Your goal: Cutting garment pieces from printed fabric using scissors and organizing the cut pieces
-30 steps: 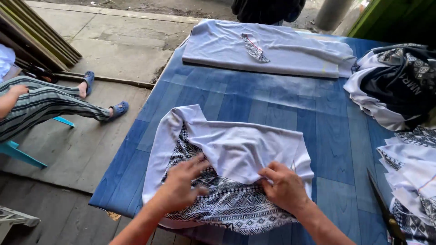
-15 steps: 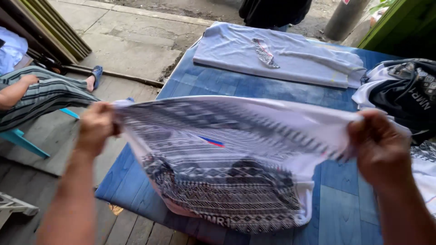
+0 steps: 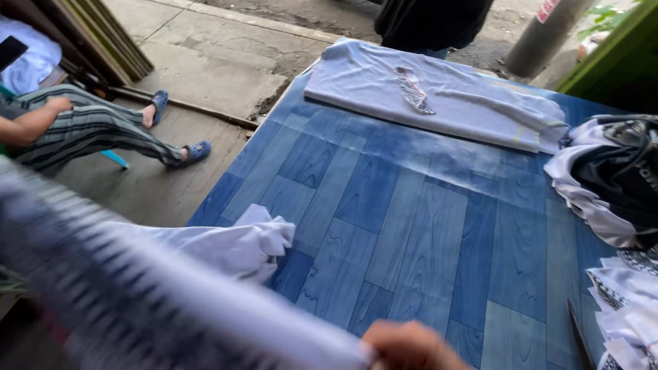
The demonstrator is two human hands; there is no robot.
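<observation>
The right hand shows only as knuckles at the bottom edge of the frame, right of centre, its grip clenched on the edge of a white garment with a dark patterned band. From that grip the cloth runs away to the left and slightly upward across the lower left of the frame, a long blurred sweep whose long axis lies roughly from the bottom centre toward the left edge. The left hand is out of the frame, so its grip cannot be told; the cloth's far end passes beyond the left edge. A white fold of the same garment rests on the near left corner of the worktop, a blue plank-patterned surface, just above the stretched part. Farther up, near the worktop's far edge, lies a folded white shirt, well apart from the grip. At the right edge sit a heap of black and white clothes and more patterned pieces. At the upper left another person's striped trouser legs rest on the floor.
</observation>
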